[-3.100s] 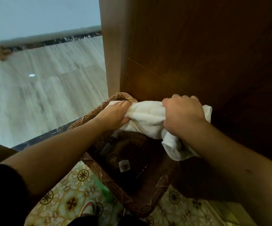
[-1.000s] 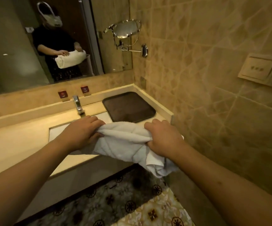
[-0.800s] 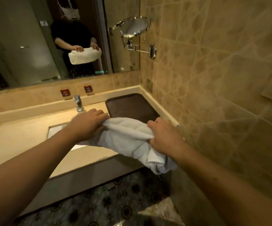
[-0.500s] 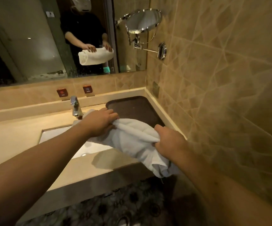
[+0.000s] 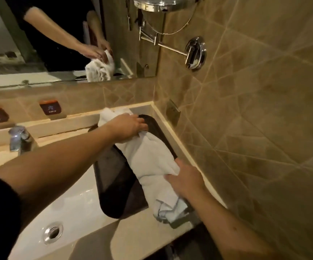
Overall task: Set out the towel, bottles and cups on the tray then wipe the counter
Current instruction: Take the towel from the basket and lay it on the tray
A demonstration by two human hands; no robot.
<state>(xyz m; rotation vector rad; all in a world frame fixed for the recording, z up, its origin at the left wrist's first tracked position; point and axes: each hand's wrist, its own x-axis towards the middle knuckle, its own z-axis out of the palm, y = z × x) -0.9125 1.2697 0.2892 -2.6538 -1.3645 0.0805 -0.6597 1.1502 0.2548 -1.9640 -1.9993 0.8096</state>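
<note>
- Here, the dark tray [image 5: 114, 184] lies on the beige counter [image 5: 133, 233], tucked into the corner where the tiled side wall meets the back ledge; every place below is given against this tray.
- The white towel [image 5: 148, 158] lies rolled along the tray's wall-side half, from the tray's far end to its near end.
- The towel's far end bunches up over the tray's far rim, against the back ledge; its near end spills loosely over the tray's near rim, onto the counter edge.
- The left hand [image 5: 127, 126] is at the tray's far end, fingers curled and closed around the towel's far part.
- The right hand [image 5: 186, 182] is toward the tray's near end on the wall side, fingers bent and pressing down on the towel; whether the thumb is wrapped under the cloth cannot be told.
- The tray's sink-side half is bare and shows a dull sheen.
- The white sink [image 5: 73, 205] touches the tray's left long side, with its metal drain [image 5: 52, 232] near the front.
- The faucet [image 5: 19, 139] stands well left of the tray's far end.
- Above the tray's far end the mirror [image 5: 67, 36] reflects the hands on the towel.
</note>
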